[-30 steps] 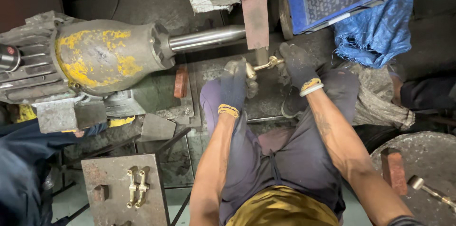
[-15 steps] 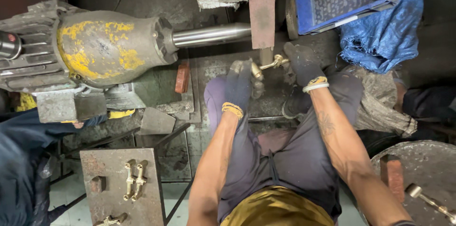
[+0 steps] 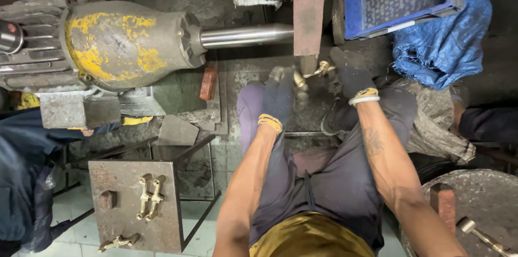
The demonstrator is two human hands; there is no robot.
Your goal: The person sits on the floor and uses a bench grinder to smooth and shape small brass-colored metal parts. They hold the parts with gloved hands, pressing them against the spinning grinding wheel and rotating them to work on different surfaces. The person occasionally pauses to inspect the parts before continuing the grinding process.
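Both gloved hands, left [image 3: 279, 96] and right [image 3: 352, 73], grasp brass fitting [image 3: 313, 72] against wheel [image 3: 308, 24]; keep grip firm, pressure light, fingers clear

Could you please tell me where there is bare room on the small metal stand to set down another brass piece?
The metal stand is bare along its upper edge and right side, beside the paired brass pieces. Its lower left corner is crowded by another brass piece; a small block takes the left edge.

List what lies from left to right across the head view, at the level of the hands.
Yellow-stained motor housing → red brick → left hand → brass fitting → right hand → blue cloth.
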